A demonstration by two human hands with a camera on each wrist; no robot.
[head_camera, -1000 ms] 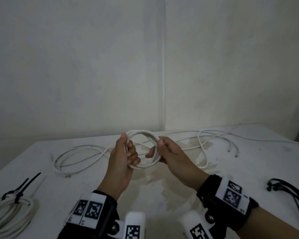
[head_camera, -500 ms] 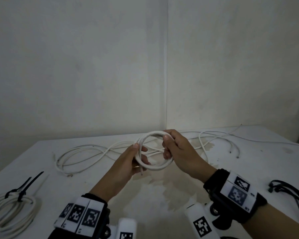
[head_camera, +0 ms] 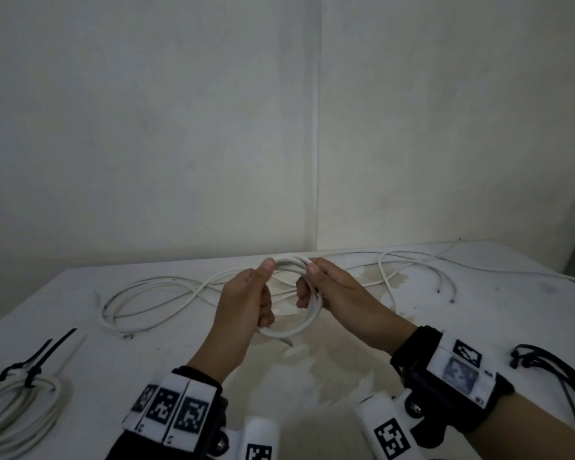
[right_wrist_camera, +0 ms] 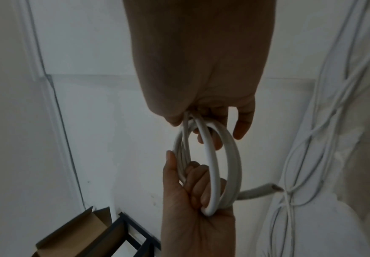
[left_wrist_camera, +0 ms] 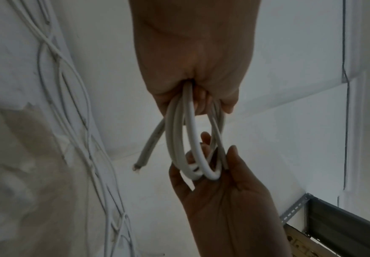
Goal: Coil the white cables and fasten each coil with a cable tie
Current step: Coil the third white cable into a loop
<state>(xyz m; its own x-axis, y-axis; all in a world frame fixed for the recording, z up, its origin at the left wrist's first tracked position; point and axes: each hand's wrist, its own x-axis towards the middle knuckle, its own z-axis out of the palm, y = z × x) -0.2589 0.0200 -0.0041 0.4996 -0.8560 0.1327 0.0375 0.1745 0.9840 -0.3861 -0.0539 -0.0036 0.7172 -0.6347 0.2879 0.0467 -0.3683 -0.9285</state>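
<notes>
A small coil of white cable point(head_camera: 294, 331) hangs above the table between both hands. My left hand point(head_camera: 262, 293) grips its left side, thumb on top and fingers curled round the strands point(left_wrist_camera: 179, 139). My right hand point(head_camera: 312, 283) holds the right side with its thumb on the upper arc and its fingers hooked through the loop point(right_wrist_camera: 212, 165). The coil's short cut end point(left_wrist_camera: 144, 156) sticks out below the left hand. More loose white cables point(head_camera: 146, 293) lie spread along the back of the table point(head_camera: 312, 386).
A finished coil point(head_camera: 17, 410) fastened with a black cable tie point(head_camera: 30, 366) lies at the near left. A bunch of spare black cable ties point(head_camera: 551, 363) lies at the near right. Two white walls meet behind the table. A cardboard box point(right_wrist_camera: 69, 234) and a black metal frame point(right_wrist_camera: 135, 234) stand below.
The coil has swung from lying flat back to nearly upright. My left hand has gone from a fingertip hold to a full curl round its left side; my right thumb has slid onto the top arc.
</notes>
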